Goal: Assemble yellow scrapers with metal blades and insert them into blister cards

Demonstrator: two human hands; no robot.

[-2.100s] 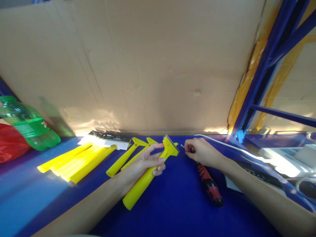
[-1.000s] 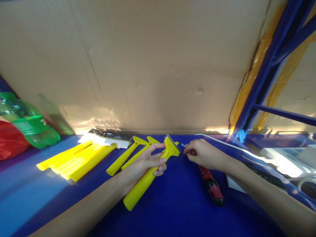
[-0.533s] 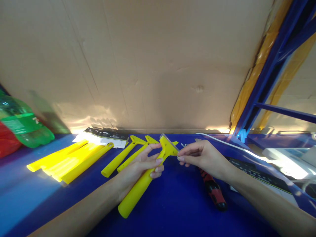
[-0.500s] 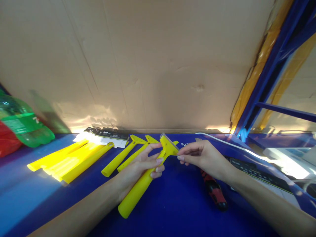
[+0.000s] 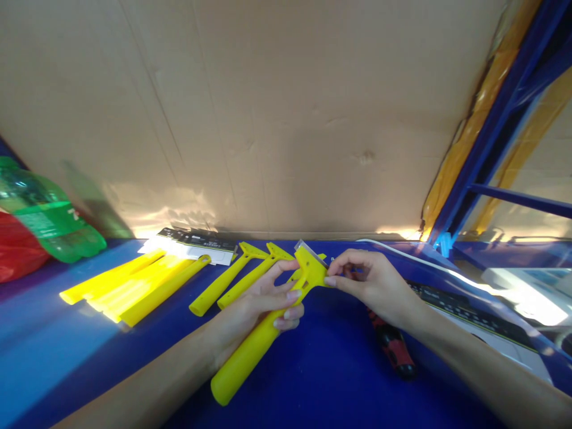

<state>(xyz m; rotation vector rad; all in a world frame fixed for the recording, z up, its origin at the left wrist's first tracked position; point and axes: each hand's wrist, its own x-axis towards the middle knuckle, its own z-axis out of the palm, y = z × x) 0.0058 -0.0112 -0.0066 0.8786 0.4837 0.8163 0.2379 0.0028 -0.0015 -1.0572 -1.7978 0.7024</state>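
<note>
My left hand [image 5: 263, 304] is wrapped round the handle of a yellow scraper [image 5: 250, 357], tilted with its wide head up and to the right. A thin blade [image 5: 308, 249] shows along the top edge of that head. With thumb and fingers pinched together, my right hand [image 5: 361, 277] grips the head's right corner; the fingers hide exactly what lies between them. Two more yellow scrapers [image 5: 221, 283] lie behind my left hand on the blue table. A red and black screwdriver handle [image 5: 395, 351] rests below my right wrist.
Several yellow handles [image 5: 156, 292] lie at the left, with black and white printed cards [image 5: 192, 243] at their far ends. Beyond them are a green bottle [image 5: 58, 220] and a red bag [image 5: 18, 247]. A white cable [image 5: 420, 259] and another card [image 5: 482, 325] lie at right. Cardboard [image 5: 286, 119] stands behind.
The view has shifted slightly, moving most things a little to the right. The scraper's head is turned a bit more toward me, and my right fingers stay at its corner.
</note>
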